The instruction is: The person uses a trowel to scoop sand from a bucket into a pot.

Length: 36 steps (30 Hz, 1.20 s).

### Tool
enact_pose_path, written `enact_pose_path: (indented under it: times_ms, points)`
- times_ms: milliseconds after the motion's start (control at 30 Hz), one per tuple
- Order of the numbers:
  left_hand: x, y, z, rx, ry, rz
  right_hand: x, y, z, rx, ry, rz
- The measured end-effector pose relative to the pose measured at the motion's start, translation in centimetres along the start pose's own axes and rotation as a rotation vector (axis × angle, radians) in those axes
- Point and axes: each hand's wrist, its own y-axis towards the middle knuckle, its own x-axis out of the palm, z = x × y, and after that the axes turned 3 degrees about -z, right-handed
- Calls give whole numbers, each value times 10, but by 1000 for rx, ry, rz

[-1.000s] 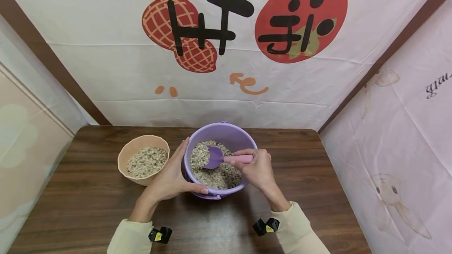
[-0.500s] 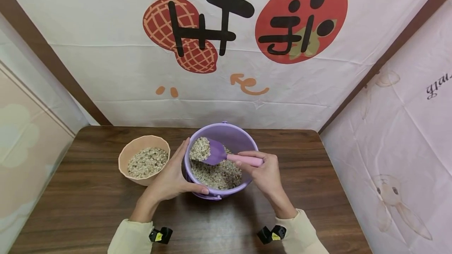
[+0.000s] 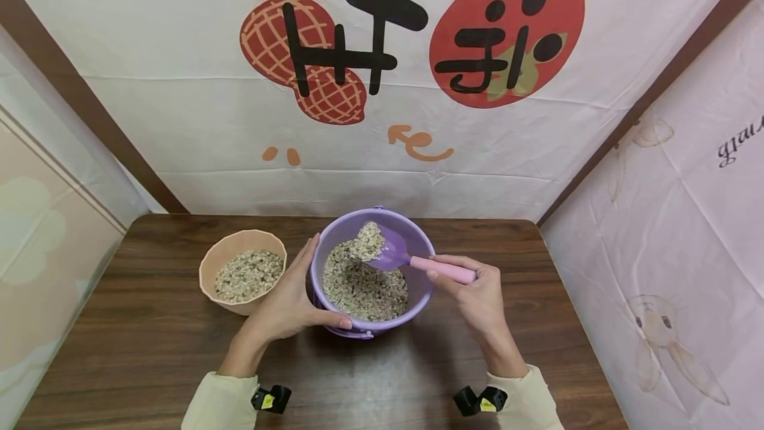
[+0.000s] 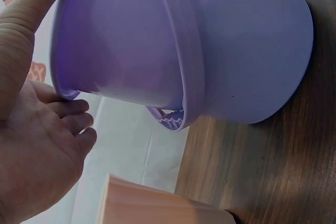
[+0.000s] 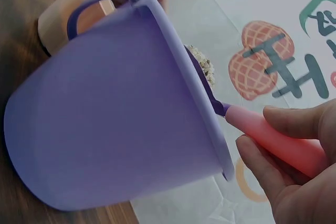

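A purple bucket (image 3: 416, 236) stands on the table, partly filled with pale speckled flakes (image 3: 367, 294) like grain. My left hand (image 3: 285, 302) holds its left side, the thumb over the near rim and the fingers along the outside; the left wrist view shows the fingertips right at the bucket's rim (image 4: 65, 90). Pinched in my right hand (image 3: 480, 294) is the pink handle (image 3: 443, 269) of a small toy shovel. Its purple blade (image 3: 394, 252) carries a heap of flakes (image 3: 368, 240) over the bucket's opening. In the right wrist view the bucket wall hides most of the blade.
Left of the bucket, close by my left hand, sits a peach faceted bowl (image 3: 222, 254) also holding flakes. The bucket's handle (image 4: 189, 56) hangs down its near side. A printed white cloth (image 3: 382, 184) rises behind the wooden table (image 3: 149, 324).
My right hand has moved right, lifting the shovel from the flakes with a heap on its blade; the blade now lies toward the bucket's far side. The left hand stays put.
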Motion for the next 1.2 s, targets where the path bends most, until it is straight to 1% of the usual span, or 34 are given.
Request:
enact_pose_path:
  times_ms: [200,533,667,833,900,967,1033,1100,1167,1200]
  points:
    - [0,0,0,2,-9,-1,-7,-2,4,8,16,24]
    - [0,-1,1,-8,4,0,-7,-4,8,14,19,34]
    - [-1,-3,2,-25,35,4,-6,-4,7,14,39,32]
    - [-2,-11,1,-71,101,16,-5,-5,8,10,44,28]
    - [-5,-15,0,-88,121,26,-5,-5,8,8,41,26]
    - [-10,-17,-1,-91,124,44,-5,-5,8,7,41,23]
    - [-19,-20,-4,-91,132,80,-5,-5,8,6,36,24]
    - [-29,-24,-7,-82,147,136,-5,-5,8,7,34,27]
    - [-40,-27,-13,-62,152,205,-6,-5,8,7,31,31]
    - [-45,-29,-16,-51,171,247,-6,-5,9,7,30,31]
